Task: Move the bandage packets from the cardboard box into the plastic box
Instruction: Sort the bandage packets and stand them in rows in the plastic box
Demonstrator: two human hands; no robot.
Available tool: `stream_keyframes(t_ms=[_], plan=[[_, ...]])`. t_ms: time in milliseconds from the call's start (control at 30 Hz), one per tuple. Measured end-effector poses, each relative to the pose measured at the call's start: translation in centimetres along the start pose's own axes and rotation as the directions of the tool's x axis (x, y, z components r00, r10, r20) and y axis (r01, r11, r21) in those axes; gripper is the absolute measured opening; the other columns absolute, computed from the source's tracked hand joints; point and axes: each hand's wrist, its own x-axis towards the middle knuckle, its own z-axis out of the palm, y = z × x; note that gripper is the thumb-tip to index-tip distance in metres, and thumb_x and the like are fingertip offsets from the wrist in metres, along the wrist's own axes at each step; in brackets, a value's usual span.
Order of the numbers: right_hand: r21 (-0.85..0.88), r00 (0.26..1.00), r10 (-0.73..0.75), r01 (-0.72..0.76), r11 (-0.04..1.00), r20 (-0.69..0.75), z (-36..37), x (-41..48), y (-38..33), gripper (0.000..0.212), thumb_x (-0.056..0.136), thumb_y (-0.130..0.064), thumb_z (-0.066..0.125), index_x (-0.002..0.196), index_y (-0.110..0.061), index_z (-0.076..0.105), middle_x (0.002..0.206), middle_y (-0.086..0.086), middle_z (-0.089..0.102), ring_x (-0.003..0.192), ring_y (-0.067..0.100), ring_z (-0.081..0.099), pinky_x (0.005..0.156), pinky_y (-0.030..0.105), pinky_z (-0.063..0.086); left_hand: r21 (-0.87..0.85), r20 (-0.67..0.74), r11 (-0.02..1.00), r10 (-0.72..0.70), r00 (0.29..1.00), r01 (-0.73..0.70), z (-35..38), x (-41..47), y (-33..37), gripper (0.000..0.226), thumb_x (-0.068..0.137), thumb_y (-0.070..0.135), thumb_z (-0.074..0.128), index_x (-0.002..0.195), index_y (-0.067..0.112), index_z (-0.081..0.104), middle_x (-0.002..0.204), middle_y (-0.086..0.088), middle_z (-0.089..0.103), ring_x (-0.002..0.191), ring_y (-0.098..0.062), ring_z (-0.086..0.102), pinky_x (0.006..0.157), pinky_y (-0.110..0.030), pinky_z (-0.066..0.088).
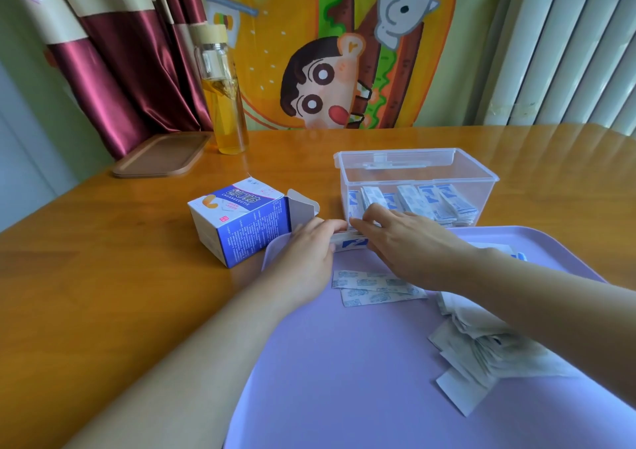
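Left hand and right hand pinching one bandage packet beside plastic box of leaning packets

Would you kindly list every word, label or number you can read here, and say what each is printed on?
"CHUANGKOUTIE": top face of the cardboard box.
Large characters above it: too stylised and blurred to read.
White print on the box's blue side: too small to read.
Blue print on the bandage packets in the plastic box: blurred.
Print on the loose packets on the purple tray and on the held packets: blurred.
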Motion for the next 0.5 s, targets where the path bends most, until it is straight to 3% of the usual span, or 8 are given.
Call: stream_keyframes(t_ms=[100,200,267,367,500], plan=[[-0.015,0.999,-0.021,0.02,1.0,-0.029,-0.1,-0.14,0.12,0.041,0.099,-0.017,0.038,0.139,-0.012,0.039,0.118,0.009,0.046,0.089,0.029,0.056,0.074,0.038,0.045,-0.054,-0.023,0.998,-0.015,1.0,0.014,0.07,0.03,-0.12,0.037,0.099,0.019,0.038,0.134,0.031,0.04,0.134,0.01,0.048,0.125,-0.011,0.044,0.1,-0.037,0.043],[-0.034,1.0,-0.027,0.027,0.999,-0.013,-0.07,-0.09,0.04,0.043,0.1,-0.018,0.034,0.142,-0.017,0.031,0.121,0.004,0.041,0.098,0.024,0.054,0.081,0.033,0.042,-0.081,-0.03,0.997,-0.023,0.999,0.021,0.07,0.04,-0.17,0.036,0.1,0.019,0.038,0.133,0.031,0.041,0.133,0.01,0.049,0.123,-0.01,0.046,0.099,-0.037,0.044],[-0.019,1.0,-0.007,0.007,1.0,-0.006,-0.01,0.02,0.06,0.042,0.099,-0.017,0.033,0.142,-0.019,0.031,0.119,0.002,0.04,0.097,0.022,0.053,0.074,0.029,0.039,-0.088,-0.034,0.996,-0.017,0.999,0.014,0.09,0.07,-0.2,0.036,0.099,0.017,0.038,0.133,0.031,0.042,0.132,0.01,0.05,0.122,-0.009,0.046,0.098,-0.037,0.045],[0.085,0.999,0.049,-0.048,0.995,-0.01,0.35,0.31,0.2,0.038,0.098,-0.015,0.038,0.136,-0.021,0.043,0.108,0.0,0.045,0.087,0.024,0.055,0.063,0.032,0.039,-0.092,-0.039,0.996,-0.004,0.999,0.0,-0.03,0.07,-0.24,0.039,0.098,0.013,0.039,0.132,0.032,0.044,0.129,0.01,0.05,0.121,-0.008,0.047,0.098,-0.038,0.045],[0.328,0.991,0.125,-0.132,0.935,0.043,0.58,0.71,-0.12,0.033,0.098,-0.013,0.041,0.129,-0.016,0.053,0.109,0.003,0.051,0.092,0.026,0.056,0.075,0.034,0.045,-0.033,-0.024,0.999,0.024,0.999,-0.024,-0.15,-0.02,-0.2,0.042,0.098,0.012,0.038,0.134,0.033,0.041,0.133,0.011,0.045,0.123,-0.01,0.045,0.097,-0.037,0.044]])
